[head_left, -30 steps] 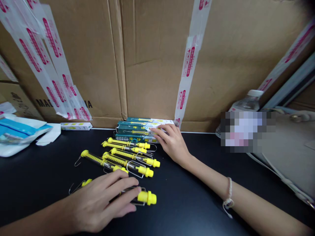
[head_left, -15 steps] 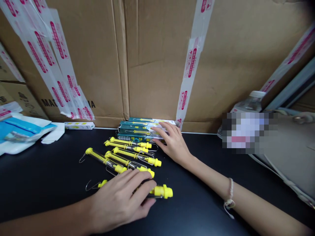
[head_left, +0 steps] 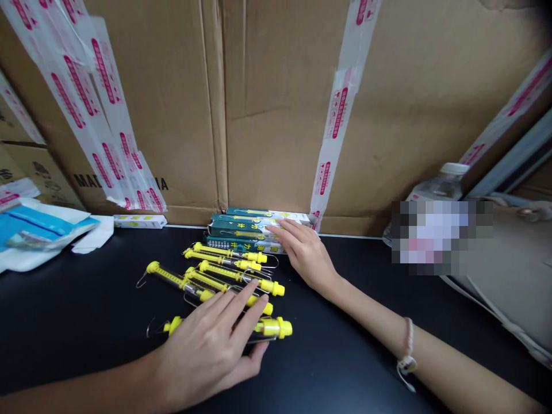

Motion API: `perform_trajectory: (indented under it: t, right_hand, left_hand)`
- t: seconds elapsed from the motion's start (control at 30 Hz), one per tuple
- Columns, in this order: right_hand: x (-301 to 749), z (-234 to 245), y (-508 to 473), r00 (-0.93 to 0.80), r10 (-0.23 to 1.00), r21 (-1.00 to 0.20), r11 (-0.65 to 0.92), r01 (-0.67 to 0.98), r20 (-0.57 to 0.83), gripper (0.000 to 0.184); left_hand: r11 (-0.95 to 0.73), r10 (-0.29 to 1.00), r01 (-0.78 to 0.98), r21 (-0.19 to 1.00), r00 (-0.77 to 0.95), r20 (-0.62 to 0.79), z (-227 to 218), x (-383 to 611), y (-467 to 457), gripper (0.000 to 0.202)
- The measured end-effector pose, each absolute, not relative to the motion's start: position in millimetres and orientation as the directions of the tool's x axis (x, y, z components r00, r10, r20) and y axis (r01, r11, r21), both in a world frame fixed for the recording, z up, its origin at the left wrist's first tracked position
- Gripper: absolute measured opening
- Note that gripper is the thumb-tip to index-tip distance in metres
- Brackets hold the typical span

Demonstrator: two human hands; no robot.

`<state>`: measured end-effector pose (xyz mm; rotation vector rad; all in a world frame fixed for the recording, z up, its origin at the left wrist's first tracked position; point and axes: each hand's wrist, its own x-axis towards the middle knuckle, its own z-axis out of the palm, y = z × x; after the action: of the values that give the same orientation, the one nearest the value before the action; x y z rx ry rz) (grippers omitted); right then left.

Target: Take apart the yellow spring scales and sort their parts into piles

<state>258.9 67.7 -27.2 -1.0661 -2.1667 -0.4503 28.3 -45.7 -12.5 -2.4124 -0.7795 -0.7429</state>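
Observation:
Several yellow spring scales (head_left: 240,279) with metal hooks lie side by side on the black table. My left hand (head_left: 215,339) rests palm down over the nearest spring scale (head_left: 276,328), its fingers stretched out and apart. The hand hides the middle of that scale; its yellow ends show on both sides. Farther back, my right hand (head_left: 308,253) has its fingers closed over the right end of a green and white box (head_left: 237,225). This box is in a small stack of similar boxes with spring scales printed on them. My right thumb is mostly hidden.
Large taped cardboard boxes (head_left: 276,115) stand along the table's back edge. A single small box (head_left: 140,221) lies there at the left, near a blue and white packet (head_left: 43,227). At the right are a plastic bottle (head_left: 448,181) and a beige bag (head_left: 509,276).
My left fingers have lifted and spread, and the nearest spring scale has shifted slightly left. My right fingers have drawn closer together on the boxes, and the front boxes' arrangement has changed a little.

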Motion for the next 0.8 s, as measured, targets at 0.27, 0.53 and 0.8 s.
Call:
perform_trajectory:
  t: [0.27,0.53,0.8]
  right_hand:
    - [262,-26,67,-0.401,0.518,-0.002,0.614,0.79,0.755,0.028]
    - [259,4,88,-0.301,0.507,-0.081,0.601,0.795,0.807,0.027]
    - [251,10,123,-0.412,0.531,0.026,0.59,0.807,0.74,0.024]
  left_hand:
    - [-0.71,0.378,0.637,-0.299,0.703,0.602,-13,27,-45,0.036]
    - [-0.72,0.376,0.627,-0.298,0.713,0.592,-13,27,-46,0.036]
    - [-0.719,0.373,0.632,-0.29,0.703,0.606,-13,26,-46,0.036]
